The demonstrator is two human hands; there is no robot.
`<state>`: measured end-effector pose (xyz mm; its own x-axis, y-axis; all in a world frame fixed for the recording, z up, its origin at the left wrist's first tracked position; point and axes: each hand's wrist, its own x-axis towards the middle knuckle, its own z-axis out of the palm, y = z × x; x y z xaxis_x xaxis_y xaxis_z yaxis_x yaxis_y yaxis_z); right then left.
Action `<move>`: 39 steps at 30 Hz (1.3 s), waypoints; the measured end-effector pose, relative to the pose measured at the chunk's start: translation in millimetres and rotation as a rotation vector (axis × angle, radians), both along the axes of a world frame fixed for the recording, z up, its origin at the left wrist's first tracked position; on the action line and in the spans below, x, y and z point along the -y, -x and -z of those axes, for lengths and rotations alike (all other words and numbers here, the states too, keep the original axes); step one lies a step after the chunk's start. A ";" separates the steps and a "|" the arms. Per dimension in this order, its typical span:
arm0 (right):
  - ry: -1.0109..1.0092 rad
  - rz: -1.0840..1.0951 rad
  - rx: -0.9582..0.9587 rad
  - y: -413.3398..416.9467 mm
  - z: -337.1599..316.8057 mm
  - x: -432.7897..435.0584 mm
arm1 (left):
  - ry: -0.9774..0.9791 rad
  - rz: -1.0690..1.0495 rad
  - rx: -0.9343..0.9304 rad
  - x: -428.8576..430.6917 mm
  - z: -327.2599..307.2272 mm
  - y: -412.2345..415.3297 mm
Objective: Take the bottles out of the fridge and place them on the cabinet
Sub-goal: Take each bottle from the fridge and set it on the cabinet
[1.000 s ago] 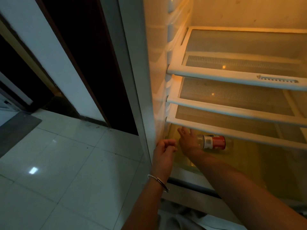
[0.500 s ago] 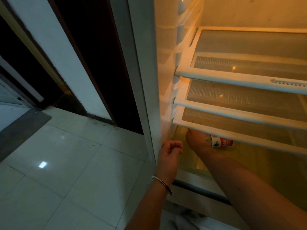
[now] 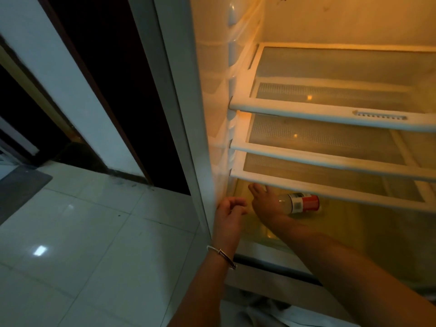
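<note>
The right hand [image 3: 265,202] is reaching into the fridge [image 3: 212,114] under the lowest shelf [image 3: 330,185], its fingers spread apart and closing on nothing. The bottle [image 3: 300,203] is lying on its side just to the right of this hand, its clear end touching or nearly touching the hand; which is hard to tell. The left hand [image 3: 230,213] is hovering just left of the right one, at the fridge's edge, fingers loosely curled and gripping nothing, a bracelet [image 3: 221,254] sitting on its wrist.
</note>
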<state>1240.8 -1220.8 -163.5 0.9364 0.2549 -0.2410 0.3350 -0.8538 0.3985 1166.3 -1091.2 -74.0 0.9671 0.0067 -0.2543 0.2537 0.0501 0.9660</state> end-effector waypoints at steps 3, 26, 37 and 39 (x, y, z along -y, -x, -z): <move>0.039 -0.005 0.037 10.1 -3.1 -1.3 | 0.001 -0.001 0.011 -1.9 0.6 1.6; 0.010 0.233 0.221 95.5 -72.1 -20.0 | 0.169 0.080 -0.019 -10.8 -0.1 29.6; -0.193 0.458 0.466 107.9 -109.9 -23.9 | 0.162 0.158 -0.047 -14.1 -7.3 40.7; -0.229 0.475 0.437 109.6 -123.6 -24.7 | 0.149 0.164 -0.047 -15.5 -8.6 40.7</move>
